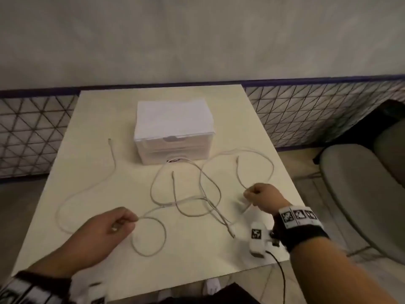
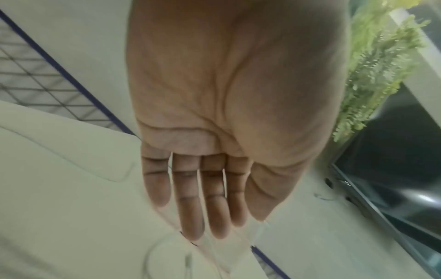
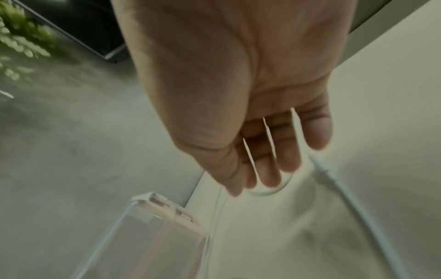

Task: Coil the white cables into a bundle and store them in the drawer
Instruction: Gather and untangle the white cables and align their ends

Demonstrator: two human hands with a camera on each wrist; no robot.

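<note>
The white cables [image 1: 186, 200] lie spread out in big loose loops on the tabletop [image 1: 98, 119]. They cross over each other in the middle, so they are a bit tangled. None of them is coiled yet. The small clear drawer box [image 1: 173, 137] stands at the back of the tabletop, and its drawers look closed. One loop of cable touches its front.

From the head view, the left hand [image 1: 105, 231] is low at the near side. Its fingers look curled where a cable comes out, as if its grip is holding a cable end. The right hand [image 1: 263, 197] is on the other side and looks like a fist at a cable loop. The hands are far apart, I think so each can take one end and pull the tangle open.

But the wrist views do not agree. There the left hand [image 2: 226, 113] shows a flat palm with straight fingers and nothing in it. The right hand [image 3: 238, 94] also has its fingers out, with a cable [image 3: 353, 203] just beside them. So I cannot tell if either grip really holds a cable.

A grey chair [image 1: 361, 194] stands to the right of the tabletop.
</note>
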